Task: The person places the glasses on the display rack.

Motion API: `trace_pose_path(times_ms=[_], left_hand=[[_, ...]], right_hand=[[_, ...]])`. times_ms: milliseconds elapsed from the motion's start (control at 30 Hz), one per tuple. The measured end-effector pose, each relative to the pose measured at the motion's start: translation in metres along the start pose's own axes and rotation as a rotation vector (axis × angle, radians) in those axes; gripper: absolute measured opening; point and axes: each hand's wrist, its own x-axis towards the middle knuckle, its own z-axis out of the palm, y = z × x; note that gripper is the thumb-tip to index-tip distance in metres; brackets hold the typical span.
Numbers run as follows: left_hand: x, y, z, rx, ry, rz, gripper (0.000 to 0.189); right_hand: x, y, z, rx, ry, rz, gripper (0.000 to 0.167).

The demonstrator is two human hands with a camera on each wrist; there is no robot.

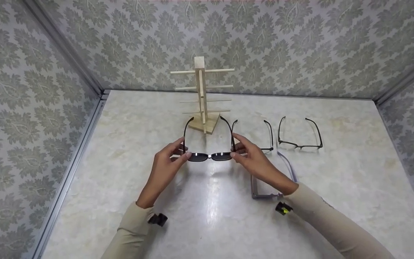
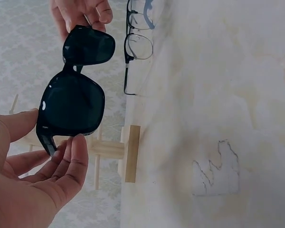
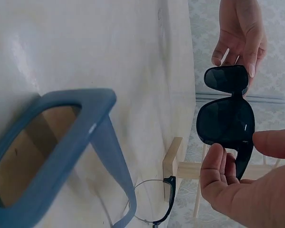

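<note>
Both hands hold a pair of black sunglasses above the table, lenses toward the person and arms unfolded toward the stand. My left hand pinches the left hinge corner between thumb and fingers. At the opposite corner my right hand grips in the same way. In the left wrist view the dark lenses face the camera, with the left thumb at the frame's outer edge. Just beyond the sunglasses stands a wooden display stand with several thin crossbars, all bare.
Blue-grey framed glasses lie partly under the right forearm. Two dark-rimmed glasses, one partly behind the right hand and one farther right, rest with arms unfolded on the marbled table. Patterned walls enclose the back and sides.
</note>
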Motion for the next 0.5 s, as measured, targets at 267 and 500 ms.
trace_pose_path(times_ms=[267,500], left_hand=[[0.012,0.0,0.007,0.027,0.028,-0.014,0.055],[0.022,-0.003,0.015,-0.005,0.077,-0.023,0.054]], right_hand=[[0.013,0.005,-0.004,0.012,0.003,0.006,0.066],[0.026,0.008,-0.004,0.041,0.021,0.002,0.066]])
